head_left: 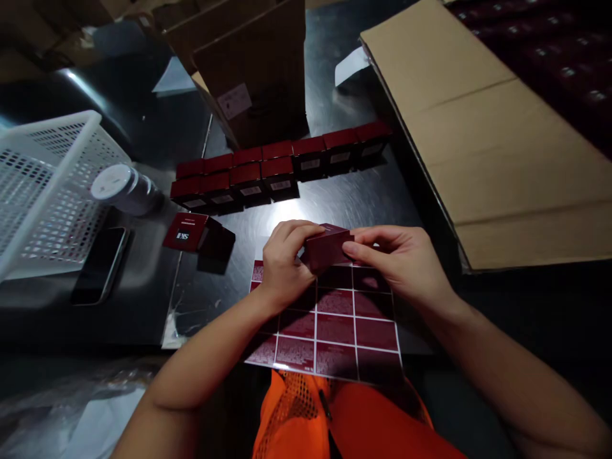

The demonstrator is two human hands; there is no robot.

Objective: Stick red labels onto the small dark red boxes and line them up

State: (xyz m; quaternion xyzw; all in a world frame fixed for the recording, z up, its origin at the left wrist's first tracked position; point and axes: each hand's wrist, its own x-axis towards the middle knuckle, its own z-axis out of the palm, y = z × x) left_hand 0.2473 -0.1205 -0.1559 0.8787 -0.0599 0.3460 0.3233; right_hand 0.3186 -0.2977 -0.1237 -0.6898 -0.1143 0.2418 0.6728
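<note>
Above a sheet of dark red labels (335, 325), my left hand (287, 261) grips a small dark red carton (327, 248) by its left end. My right hand (399, 255) pinches the carton's right edge between thumb and fingers; whether a loose label is also between them, I cannot tell. The sheet lies at the table's front edge, its printed cells split by white lines. To the left, another dark red carton (189, 233) with white lettering lies by itself. Behind my hands, several similar cartons (246, 182) stand in rows, some with white barcode patches facing me.
A white plastic basket (71, 166), a lidded jar (125, 188) and a phone (100, 264) are on the left. A brown cardboard box (258, 76) stands at the back. Cardboard flaps (482, 127) slant along the right, beside more dark red cartons (549, 57).
</note>
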